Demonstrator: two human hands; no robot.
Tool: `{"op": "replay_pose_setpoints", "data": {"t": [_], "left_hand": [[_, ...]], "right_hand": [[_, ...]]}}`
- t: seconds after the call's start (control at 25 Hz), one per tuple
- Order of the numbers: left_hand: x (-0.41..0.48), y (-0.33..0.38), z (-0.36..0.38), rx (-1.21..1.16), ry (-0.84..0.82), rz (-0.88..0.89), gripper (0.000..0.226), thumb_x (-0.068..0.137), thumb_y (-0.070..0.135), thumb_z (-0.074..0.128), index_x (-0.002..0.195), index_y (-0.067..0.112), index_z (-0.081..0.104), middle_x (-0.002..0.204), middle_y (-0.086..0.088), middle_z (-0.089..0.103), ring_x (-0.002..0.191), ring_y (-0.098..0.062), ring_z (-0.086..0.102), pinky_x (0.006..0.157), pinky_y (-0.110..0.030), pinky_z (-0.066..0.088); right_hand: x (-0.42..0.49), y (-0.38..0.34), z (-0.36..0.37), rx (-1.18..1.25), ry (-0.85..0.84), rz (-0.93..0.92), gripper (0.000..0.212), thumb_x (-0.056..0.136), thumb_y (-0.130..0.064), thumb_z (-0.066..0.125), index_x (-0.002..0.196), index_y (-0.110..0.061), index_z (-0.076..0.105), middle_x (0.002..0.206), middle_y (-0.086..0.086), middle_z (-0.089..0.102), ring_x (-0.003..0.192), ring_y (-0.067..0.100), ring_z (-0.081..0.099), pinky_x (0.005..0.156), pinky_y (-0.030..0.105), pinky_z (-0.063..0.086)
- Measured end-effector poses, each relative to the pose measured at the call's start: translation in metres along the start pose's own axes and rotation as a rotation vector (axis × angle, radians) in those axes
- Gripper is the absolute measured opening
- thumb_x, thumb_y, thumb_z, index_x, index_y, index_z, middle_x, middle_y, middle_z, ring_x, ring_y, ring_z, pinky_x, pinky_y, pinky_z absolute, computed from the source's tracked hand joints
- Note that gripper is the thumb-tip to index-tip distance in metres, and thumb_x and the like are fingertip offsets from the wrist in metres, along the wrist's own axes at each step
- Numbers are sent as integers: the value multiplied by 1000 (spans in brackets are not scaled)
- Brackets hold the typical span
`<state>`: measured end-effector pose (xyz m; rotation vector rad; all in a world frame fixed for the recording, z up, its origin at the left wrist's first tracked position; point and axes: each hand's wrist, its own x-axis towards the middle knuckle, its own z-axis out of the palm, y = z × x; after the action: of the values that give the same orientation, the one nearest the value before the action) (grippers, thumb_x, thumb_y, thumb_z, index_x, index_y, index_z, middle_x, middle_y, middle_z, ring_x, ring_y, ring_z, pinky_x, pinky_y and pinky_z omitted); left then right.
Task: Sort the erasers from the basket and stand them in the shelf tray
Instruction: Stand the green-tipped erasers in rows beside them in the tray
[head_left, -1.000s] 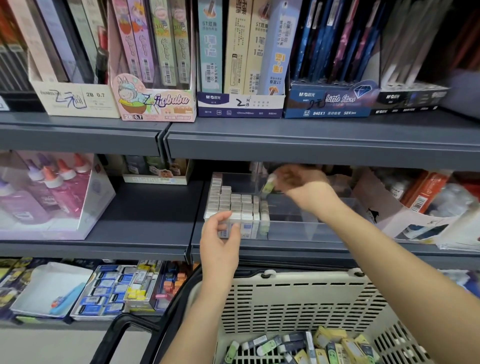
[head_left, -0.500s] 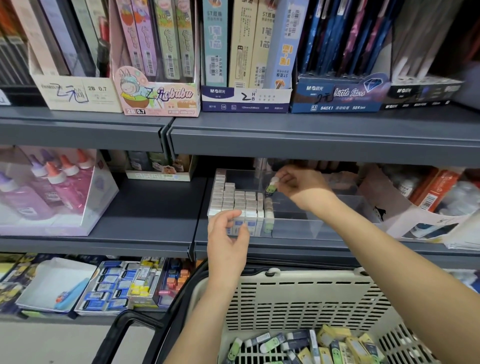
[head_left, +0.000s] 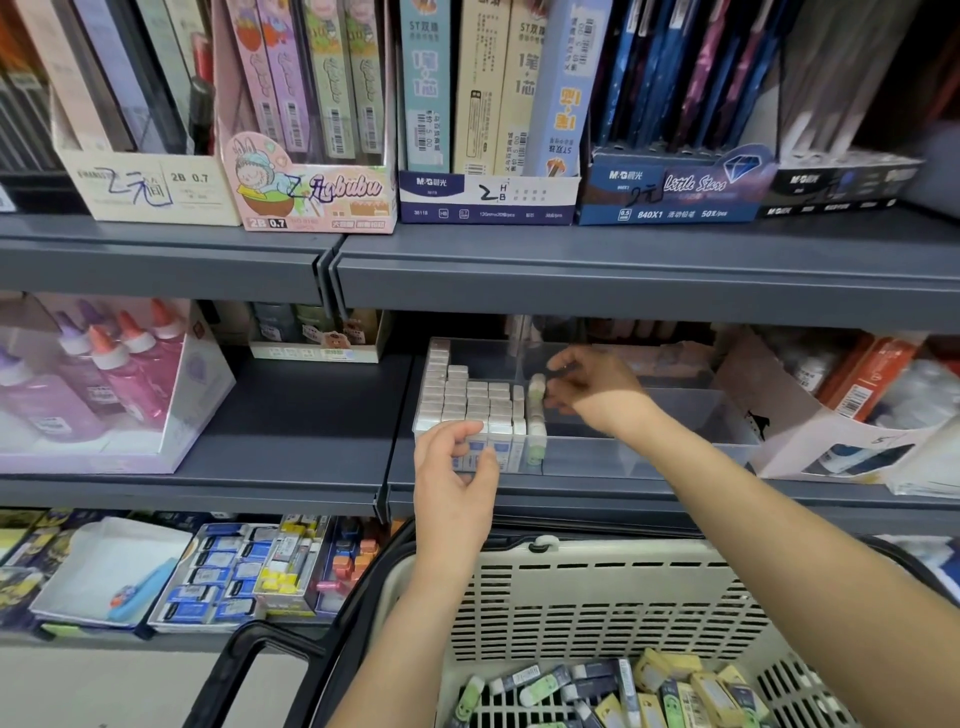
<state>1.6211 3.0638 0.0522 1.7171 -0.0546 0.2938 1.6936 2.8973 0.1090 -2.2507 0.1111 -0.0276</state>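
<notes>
Pinching a green eraser (head_left: 536, 388), right hand (head_left: 597, 391) seats it; left hand (head_left: 457, 483) apparently grips white erasers (head_left: 467, 400). Risk: nudged row topples.

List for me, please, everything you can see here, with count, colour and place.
display boxes: five, white, pink, blue and black, top shelf
glue bottles: several, pink and purple with orange caps, middle shelf, left
clear tray: one, transparent, middle shelf, centre
white erasers: many, standing in rows, tray's left end
green erasers: a few, pale green, standing right of the white ones
basket: one, cream with black handle, below the shelf
loose erasers: many, green, yellow and dark, lying in the basket
small packs: many, blue and white, bottom shelf, left
left hand: one, grips the tray's front edge
right hand: one, pinches a green eraser at the row's rear
</notes>
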Motion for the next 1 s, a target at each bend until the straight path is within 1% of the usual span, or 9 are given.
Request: {"op": "replay_pose_setpoints", "data": {"t": [0.12, 0.24, 0.36, 0.52, 0.64, 0.76, 0.88, 0.96, 1.0], "left_hand": [[0, -1, 0, 5, -4, 2, 36, 86, 5, 59, 95, 40, 53, 107, 11, 47, 93, 10, 46, 72, 0, 37], [0, -1, 1, 6, -2, 13, 35, 86, 5, 59, 95, 38, 54, 108, 12, 47, 93, 6, 49, 73, -1, 39], [-2, 3, 1, -21, -16, -10, 31, 88, 6, 57, 95, 36, 56, 108, 11, 52, 91, 1, 55, 73, -2, 40], [-22, 13, 0, -16, -104, -57, 26, 89, 11, 57, 92, 36, 58, 95, 10, 63, 79, 8, 57, 69, -5, 41], [-44, 23, -17, 58, -330, -64, 19, 87, 16, 62, 90, 35, 60, 88, 12, 65, 73, 4, 58, 71, -12, 46], [-79, 25, -50, 231, -513, -107, 24, 83, 18, 66, 92, 38, 58, 92, 11, 64, 81, 1, 60, 75, -14, 46], [-123, 20, -81, 400, -609, -218, 31, 84, 22, 66, 98, 44, 50, 101, 13, 60, 85, 5, 58, 78, -14, 46], [-145, 17, -91, 499, -633, -258, 33, 86, 25, 64, 104, 45, 47, 106, 18, 56, 93, 5, 56, 82, -17, 46], [-152, 17, -92, 531, -627, -269, 33, 87, 25, 63, 110, 43, 47, 108, 20, 55, 95, 6, 54, 83, -16, 46]], "right_hand": [[5, 9, 10, -174, -30, 24, 17, 90, -9, 51, 83, -24, 50, 99, 5, 64, 91, 25, 64, 86, 39, 52], [8, 12, 11, -328, -93, 20, 17, 90, -9, 48, 84, -25, 51, 96, -1, 60, 86, 18, 57, 74, 25, 44], [8, 9, 7, -385, -118, 15, 14, 90, -9, 48, 89, -23, 52, 99, -1, 60, 86, 16, 54, 73, 22, 39], [-26, 5, -12, -205, -14, -89, 15, 88, -13, 54, 84, -27, 51, 91, -5, 65, 87, 14, 61, 68, 21, 43], [-85, 13, -21, -11, 33, -198, 17, 85, -21, 62, 78, -32, 52, 77, -10, 68, 76, 8, 63, 66, 18, 47], [-146, 50, -4, 75, -128, -205, 9, 81, -25, 63, 80, -33, 58, 78, -8, 68, 77, 8, 64, 74, 20, 51], [-187, 95, 44, -135, -408, -172, 6, 86, -27, 61, 92, -29, 60, 90, -13, 64, 85, 6, 63, 78, 22, 52], [-195, 119, 86, -285, -553, -142, 22, 87, -27, 60, 108, -22, 58, 104, -7, 62, 97, 12, 61, 77, 16, 48], [-194, 130, 105, -372, -584, -146, 31, 87, -28, 60, 117, -20, 54, 114, -2, 59, 105, 16, 58, 81, 19, 46]]}}
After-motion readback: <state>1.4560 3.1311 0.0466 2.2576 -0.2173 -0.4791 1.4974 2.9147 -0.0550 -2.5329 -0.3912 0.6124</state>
